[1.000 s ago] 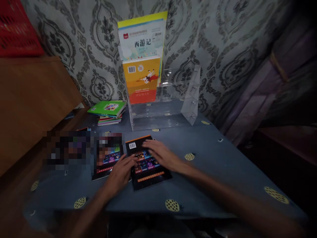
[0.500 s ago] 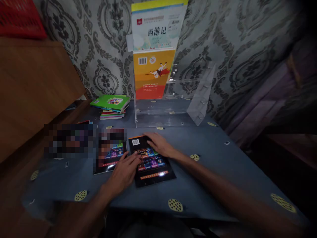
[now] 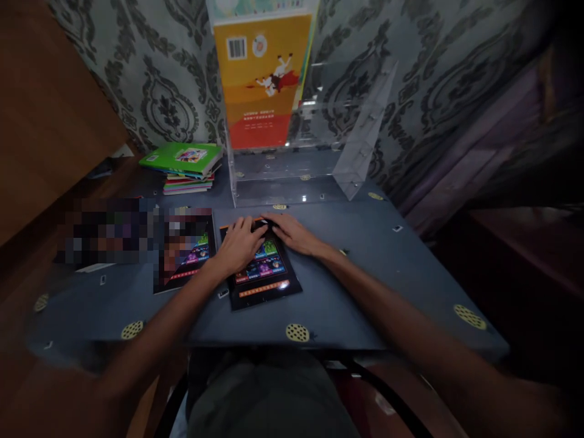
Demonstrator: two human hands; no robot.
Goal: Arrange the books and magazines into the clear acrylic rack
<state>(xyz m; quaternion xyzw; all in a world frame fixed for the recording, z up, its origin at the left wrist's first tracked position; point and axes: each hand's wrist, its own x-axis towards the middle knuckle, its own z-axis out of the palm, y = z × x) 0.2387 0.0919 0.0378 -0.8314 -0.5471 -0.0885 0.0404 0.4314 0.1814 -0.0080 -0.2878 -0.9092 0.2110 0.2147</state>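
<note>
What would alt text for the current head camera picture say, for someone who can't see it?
A person's left hand rests on the upper part of a dark book lying on a patterned blue tablecloth, the right hand at its upper right edge. Behind, a clear rack holds an orange book, with a stack of books to the left.

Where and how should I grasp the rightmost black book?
Probably pinch its lower right corner, coming from the right: the book lies flat, offering thin edges, and that corner is bare, while the left grip covers part of its top.
</note>
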